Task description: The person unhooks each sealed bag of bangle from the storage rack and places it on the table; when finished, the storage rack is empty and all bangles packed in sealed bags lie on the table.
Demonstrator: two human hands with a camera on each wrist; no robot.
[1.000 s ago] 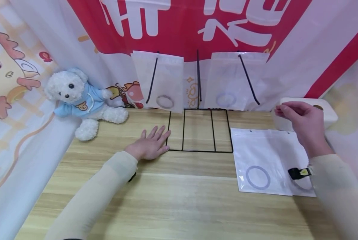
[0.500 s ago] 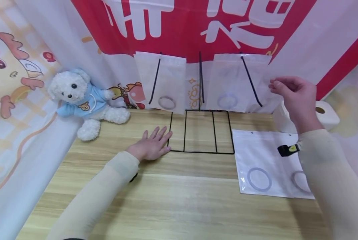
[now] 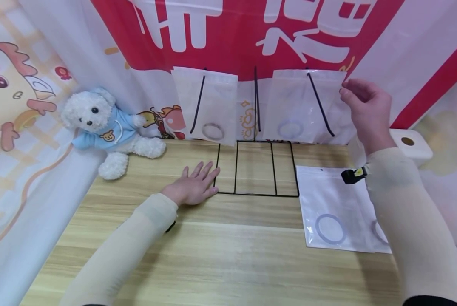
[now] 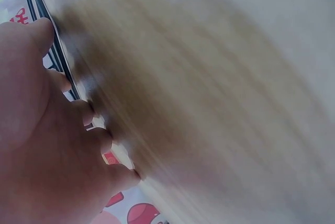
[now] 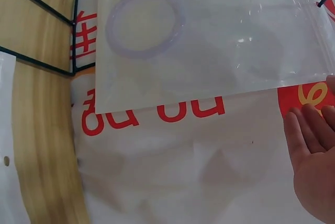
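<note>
My right hand (image 3: 367,108) is raised at the upper right edge of a translucent zip-lock bag (image 3: 289,100), thumb and index finger together on that edge. This bag hangs on the right prong (image 3: 320,102) of a black wire display rack (image 3: 255,194); a pale ring (image 5: 144,22) shows inside it. Beside the rack's base, my left hand (image 3: 191,187) lies flat on the table with fingers spread, fingertips at the wire frame. On the left prong hangs a second zip-lock bag (image 3: 220,97), also with a ring.
White zip-lock bags (image 3: 314,204) with rings lie on the table at right, partly under my right forearm. Behind them stands a white box (image 3: 415,146) with a round hole. A plush dog (image 3: 109,127) in blue sits back left. A printed curtain (image 3: 136,93) closes the back.
My right hand has risen and moved left from above the white box to the edge of the hanging right bag. The left hand has stayed in place.
</note>
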